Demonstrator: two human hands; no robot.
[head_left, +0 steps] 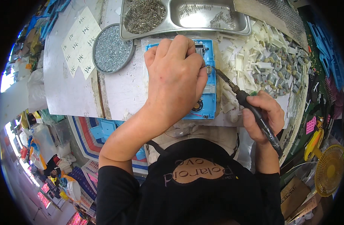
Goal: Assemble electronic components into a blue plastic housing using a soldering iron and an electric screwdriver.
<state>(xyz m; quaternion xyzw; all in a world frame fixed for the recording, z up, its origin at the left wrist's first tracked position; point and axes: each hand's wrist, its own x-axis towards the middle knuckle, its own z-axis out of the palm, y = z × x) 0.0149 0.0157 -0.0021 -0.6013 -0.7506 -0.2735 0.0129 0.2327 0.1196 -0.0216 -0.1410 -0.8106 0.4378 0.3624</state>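
A: From my remote seat I count two hands in play. How do they stand?

B: The left hand [175, 75] arches over one blue case [210, 101], fingers bent well down. Their tips are hidden from me, so I can't tell what they hold, if anything.

A: And the right hand [267, 114]?

B: Wrapped round one soldering iron [260, 122], thumb on one side of the black handle, fingers on the other! The thin tip reaches the case's right side, just beside the left thumb; whether it touches, I can't tell.

A: Where's that case, exactly?

B: On the white table [123, 88], on the near side of one steel tray [168, 18]. Two compartments show: small metal pieces [145, 15] heap up in the left, loose springs [196, 9] scatter in the right, too many for me to count.

A: I see one round dish [133, 51] too, left of the case, full of tiny metal bits.

B: Yes, and right of it, one big spread of white plastic parts [264, 65] mixed with grey cylinders [284, 75], dozens of them. One yellow fan [330, 170] stands far right.
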